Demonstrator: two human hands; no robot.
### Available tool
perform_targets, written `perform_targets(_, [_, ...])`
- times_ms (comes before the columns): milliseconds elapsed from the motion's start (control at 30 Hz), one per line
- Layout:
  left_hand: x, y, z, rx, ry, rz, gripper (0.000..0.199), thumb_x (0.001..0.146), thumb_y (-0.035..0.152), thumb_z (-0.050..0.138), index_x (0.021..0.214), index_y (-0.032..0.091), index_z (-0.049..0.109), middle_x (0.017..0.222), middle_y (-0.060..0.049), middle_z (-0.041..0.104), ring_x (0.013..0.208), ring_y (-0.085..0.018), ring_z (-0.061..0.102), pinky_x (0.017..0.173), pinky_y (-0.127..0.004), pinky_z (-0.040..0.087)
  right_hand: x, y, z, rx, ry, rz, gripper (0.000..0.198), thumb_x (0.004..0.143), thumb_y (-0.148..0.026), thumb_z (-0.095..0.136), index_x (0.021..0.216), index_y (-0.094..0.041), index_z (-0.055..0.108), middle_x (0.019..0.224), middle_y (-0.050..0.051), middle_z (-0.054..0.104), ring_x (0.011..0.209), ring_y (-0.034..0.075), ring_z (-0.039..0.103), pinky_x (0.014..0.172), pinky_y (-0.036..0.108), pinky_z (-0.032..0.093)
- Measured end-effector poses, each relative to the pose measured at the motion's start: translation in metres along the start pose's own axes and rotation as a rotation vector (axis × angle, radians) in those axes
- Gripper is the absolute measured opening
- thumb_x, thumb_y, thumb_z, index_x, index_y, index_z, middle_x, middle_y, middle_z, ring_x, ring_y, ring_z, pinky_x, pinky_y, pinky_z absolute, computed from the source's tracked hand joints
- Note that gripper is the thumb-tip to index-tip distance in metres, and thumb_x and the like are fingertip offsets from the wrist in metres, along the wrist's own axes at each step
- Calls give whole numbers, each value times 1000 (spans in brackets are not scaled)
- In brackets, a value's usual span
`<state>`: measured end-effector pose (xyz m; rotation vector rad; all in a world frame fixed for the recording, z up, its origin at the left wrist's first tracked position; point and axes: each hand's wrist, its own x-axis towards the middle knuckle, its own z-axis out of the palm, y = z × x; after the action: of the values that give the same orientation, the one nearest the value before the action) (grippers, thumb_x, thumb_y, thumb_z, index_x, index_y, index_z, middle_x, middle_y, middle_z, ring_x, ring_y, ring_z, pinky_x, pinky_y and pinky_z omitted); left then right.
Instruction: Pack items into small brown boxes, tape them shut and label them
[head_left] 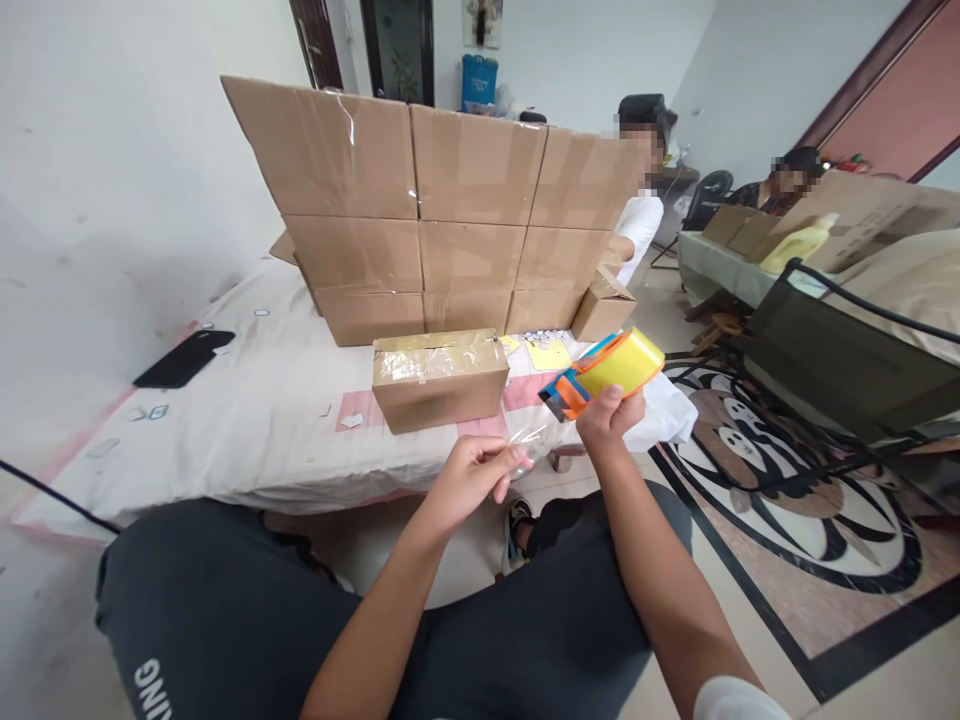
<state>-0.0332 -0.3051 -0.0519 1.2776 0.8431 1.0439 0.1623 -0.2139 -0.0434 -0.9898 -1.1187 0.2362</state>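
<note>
My right hand [611, 415] grips a tape dispenser [619, 362], blue and orange with a wide yellow roll, raised above the table's right end. Between finger and thumb, my left hand [480, 475] pinches a strip of clear tape [534, 438], which stretches toward the dispenser. Just beyond my left hand, a cardboard box [442, 390] sits on the table with shiny tape along its top. Neither hand touches that box.
Stacked cardboard boxes [469, 255] form a wall behind the small box. A black phone-like slab [186, 358] lies on the cloth-covered table [255, 440] at left. Another person [641, 225] is behind the stack; a folding chair [847, 360] stands at right.
</note>
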Motion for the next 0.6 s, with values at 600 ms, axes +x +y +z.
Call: perform_targets(600, [18,-27,-7,57,5,0,46,89,57,60,83,13,74,46,3,53,48,-10,46,56,-24,37,-15,-34,37,556,79,997,18,91,-33,49,84,-18,57,62,-2,65,53,13,64,55,23,54])
